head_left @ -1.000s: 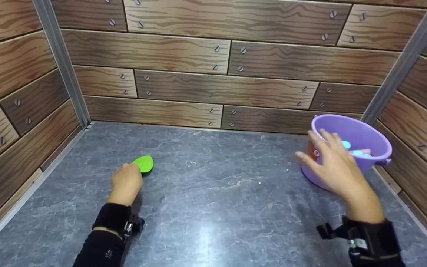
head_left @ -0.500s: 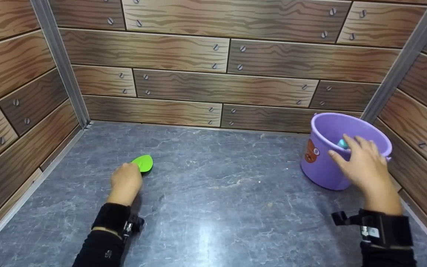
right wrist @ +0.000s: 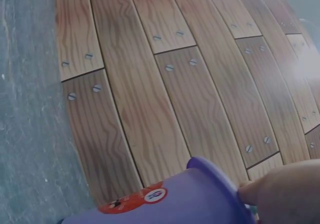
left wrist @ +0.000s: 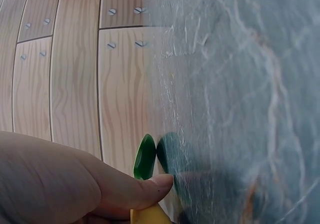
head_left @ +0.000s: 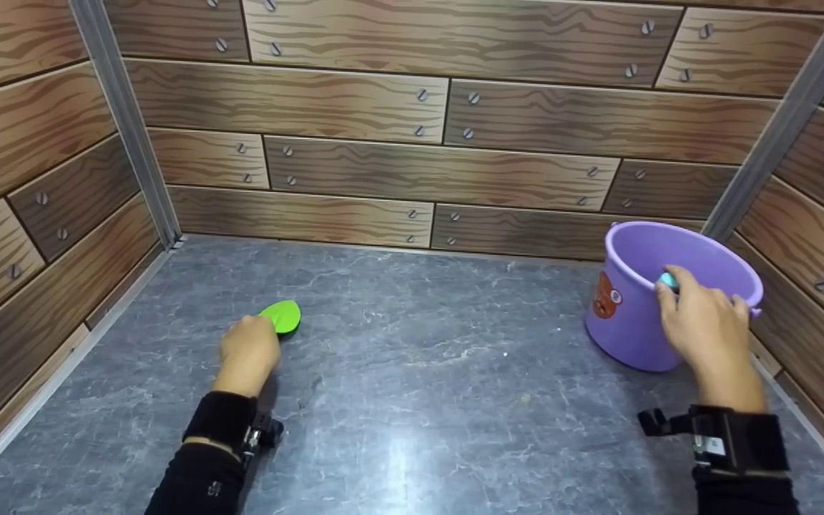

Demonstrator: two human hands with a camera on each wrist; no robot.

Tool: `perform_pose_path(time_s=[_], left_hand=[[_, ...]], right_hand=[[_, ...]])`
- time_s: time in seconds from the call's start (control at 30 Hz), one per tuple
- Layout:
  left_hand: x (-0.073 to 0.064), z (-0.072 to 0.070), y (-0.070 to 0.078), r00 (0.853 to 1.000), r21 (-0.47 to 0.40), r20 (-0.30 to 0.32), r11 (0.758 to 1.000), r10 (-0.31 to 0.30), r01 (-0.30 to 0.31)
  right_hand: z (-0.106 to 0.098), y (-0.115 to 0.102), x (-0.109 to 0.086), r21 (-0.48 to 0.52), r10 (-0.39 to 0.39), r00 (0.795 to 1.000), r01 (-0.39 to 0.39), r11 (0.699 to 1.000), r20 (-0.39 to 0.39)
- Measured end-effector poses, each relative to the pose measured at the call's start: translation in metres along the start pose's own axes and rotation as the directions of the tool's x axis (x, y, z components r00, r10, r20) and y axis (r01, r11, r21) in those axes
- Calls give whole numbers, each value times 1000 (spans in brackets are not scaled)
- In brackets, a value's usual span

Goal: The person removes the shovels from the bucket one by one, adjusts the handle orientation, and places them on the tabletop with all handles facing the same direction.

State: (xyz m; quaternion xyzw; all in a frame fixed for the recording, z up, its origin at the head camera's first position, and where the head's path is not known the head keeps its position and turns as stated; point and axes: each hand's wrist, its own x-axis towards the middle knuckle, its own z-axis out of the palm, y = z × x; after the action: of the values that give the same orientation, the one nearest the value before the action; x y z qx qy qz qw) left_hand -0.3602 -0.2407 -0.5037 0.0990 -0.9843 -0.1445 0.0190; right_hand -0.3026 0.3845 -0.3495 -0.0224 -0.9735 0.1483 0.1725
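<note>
A small toy shovel with a green blade point(head_left: 283, 316) is gripped in my left hand point(head_left: 249, 350), low over the grey surface at the left. Its yellow handle point(left wrist: 150, 215) shows under the thumb in the left wrist view. At the right stands a purple bucket point(head_left: 630, 336) with an orange-red sticker. My right hand point(head_left: 709, 325) reaches over its near rim. Thumb and forefinger pinch a turquoise-ended thing point(head_left: 668, 280) whose lower part is hidden. In the right wrist view the thumb point(right wrist: 248, 193) lies at the bucket's rim; the fingertips are out of sight.
Wood-plank-patterned walls point(head_left: 355, 164) enclose the marbled grey surface point(head_left: 419, 372) at the back and on both sides. Grey metal strips point(head_left: 129, 129) run up the corners. The bucket stands close to the back right corner.
My right hand moved right from the bucket's left side to its near rim, and its thumb and forefinger closed on the turquoise-ended thing. The left hand stayed in place with the shovel.
</note>
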Motion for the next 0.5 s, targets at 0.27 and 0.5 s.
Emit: perform_pose_path(time_s=[0.27, 0.5], left_hand=[[-3, -1, 10, 1000, -3, -5, 1000, 2, -2], [-10, -7, 13, 1000, -16, -3, 1000, -5, 5]], right_hand=[[-15, 9, 13, -6, 6, 996, -6, 1000, 87], [-44, 5, 50, -57, -29, 930, 54, 997, 366]])
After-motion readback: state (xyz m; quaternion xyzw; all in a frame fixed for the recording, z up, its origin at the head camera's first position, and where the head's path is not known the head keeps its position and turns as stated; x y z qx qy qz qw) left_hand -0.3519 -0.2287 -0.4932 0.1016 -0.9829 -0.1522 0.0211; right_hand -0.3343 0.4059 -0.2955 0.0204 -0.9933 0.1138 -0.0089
